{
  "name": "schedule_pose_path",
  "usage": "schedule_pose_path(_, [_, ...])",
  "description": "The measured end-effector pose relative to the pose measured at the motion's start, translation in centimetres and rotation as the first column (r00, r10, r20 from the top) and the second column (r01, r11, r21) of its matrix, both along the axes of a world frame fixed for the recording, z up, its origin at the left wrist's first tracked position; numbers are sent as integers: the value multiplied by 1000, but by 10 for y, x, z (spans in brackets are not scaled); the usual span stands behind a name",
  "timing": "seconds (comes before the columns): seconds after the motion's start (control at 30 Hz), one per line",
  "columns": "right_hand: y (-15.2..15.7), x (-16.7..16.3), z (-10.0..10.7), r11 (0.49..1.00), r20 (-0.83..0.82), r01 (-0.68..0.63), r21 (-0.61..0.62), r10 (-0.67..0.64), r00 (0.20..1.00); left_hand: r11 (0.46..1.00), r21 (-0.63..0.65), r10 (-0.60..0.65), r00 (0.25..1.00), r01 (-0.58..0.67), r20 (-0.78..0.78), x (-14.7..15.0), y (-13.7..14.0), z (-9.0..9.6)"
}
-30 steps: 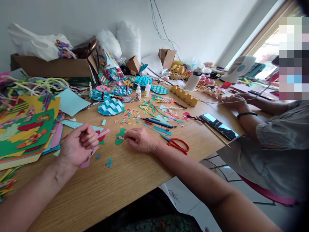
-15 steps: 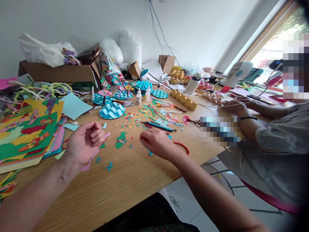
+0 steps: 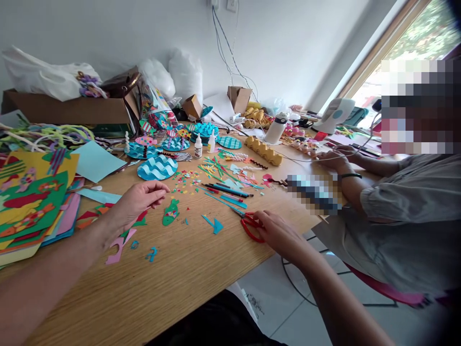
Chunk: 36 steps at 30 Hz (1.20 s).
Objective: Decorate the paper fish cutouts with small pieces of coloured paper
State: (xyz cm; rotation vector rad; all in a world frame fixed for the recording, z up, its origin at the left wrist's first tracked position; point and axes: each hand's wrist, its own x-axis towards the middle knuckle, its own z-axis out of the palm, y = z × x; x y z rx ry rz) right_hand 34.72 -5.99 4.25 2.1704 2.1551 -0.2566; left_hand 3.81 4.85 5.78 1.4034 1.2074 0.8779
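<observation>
My right hand [image 3: 279, 235] has its fingers at the red handles of a pair of scissors [image 3: 249, 229], whose blades lie toward the blue paper strips [image 3: 234, 202]. My left hand [image 3: 142, 204] hovers over the table, thumb and fingers pinched together; whatever may be between them is too small to make out. Between the hands lies a green paper fish [image 3: 170, 212] with a patterned middle. Blue paper scraps [image 3: 216, 226] lie right of the fish. Below my left hand are a pink paper offcut [image 3: 115, 252] and small curled blue cutouts [image 3: 151, 253].
Stacked coloured paper sheets [image 3: 36, 202] cover the left side. Behind are wavy blue discs [image 3: 157, 166], glue bottles [image 3: 198, 147], pens [image 3: 226, 190] and a yellow egg-carton strip [image 3: 263, 151]. At right sits another person, with a hand [image 3: 329, 161] on the table.
My right hand has moved right and toward me, onto the scissors' handles. My left fingers have turned from a loose curl into a forward pinch. The view has shifted a little right.
</observation>
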Motion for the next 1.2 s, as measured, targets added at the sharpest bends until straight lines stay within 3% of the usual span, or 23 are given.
schedule_pose_path(0.23, [-1, -6, 12, 996, -58, -86, -3, 86, 995, 978, 133, -112, 944, 160, -312, -6, 17, -2])
schedule_pose_path(0.33, [1, -9, 14, 989, -86, -144, 12, 145, 986, 933, 218, -136, 842, 286, -522, -12, 22, -8])
schedule_pose_path(0.47, [10, -20, 21, 988, -72, -151, 16, 152, 986, 867, 306, -61, 694, 392, -718, -14, 30, -16])
schedule_pose_path(0.57, [18, -29, 27, 989, -74, -150, 13, 150, 986, 860, 311, -19, 635, 404, -772, -12, 38, -17])
schedule_pose_path(0.73, [32, -38, 23, 967, -86, -254, -1, 253, 964, 864, 251, -39, 556, 436, -830, -5, 53, -16])
schedule_pose_path(1.0, [42, -25, 0, 954, -40, -300, 22, 301, 953, 841, 273, -40, 558, 467, -829, -2, 80, -21])
schedule_pose_path(1.2, [49, -24, 18, 948, -9, -319, -4, 319, 948, 834, 290, -23, 555, 469, -832, 0, 92, -23])
